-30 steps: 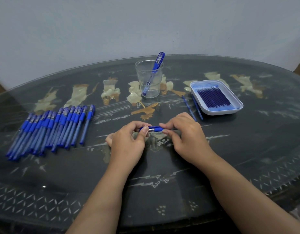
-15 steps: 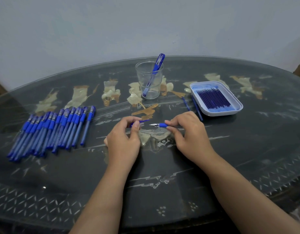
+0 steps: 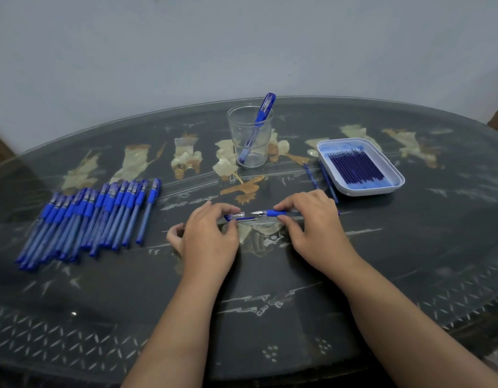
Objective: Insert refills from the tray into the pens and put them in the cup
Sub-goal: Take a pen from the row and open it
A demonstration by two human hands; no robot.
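My right hand (image 3: pixel 312 228) pinches a blue pen (image 3: pixel 273 212) by its grip, tip pointing left. My left hand (image 3: pixel 211 236) pinches the pen's cap (image 3: pixel 236 217), held a short gap to the left of the tip. Both hover just above the middle of the glass table. A clear cup (image 3: pixel 250 138) stands behind them with one blue pen (image 3: pixel 260 119) leaning in it. The white tray (image 3: pixel 393 169) at the right holds several dark blue refills (image 3: pixel 354 166). A row of several blue pens (image 3: pixel 96 217) lies at the left.
Two loose refills (image 3: pixel 320 175) lie on the glass between the cup and the tray. The oval dark table (image 3: pixel 270 289) has a decorated edge close to me. A pale wall rises behind it.
The cap has come off the pen: my left hand drew it to the left while my right hand kept the pen body. The gap between them has narrowed a little since half a second ago.
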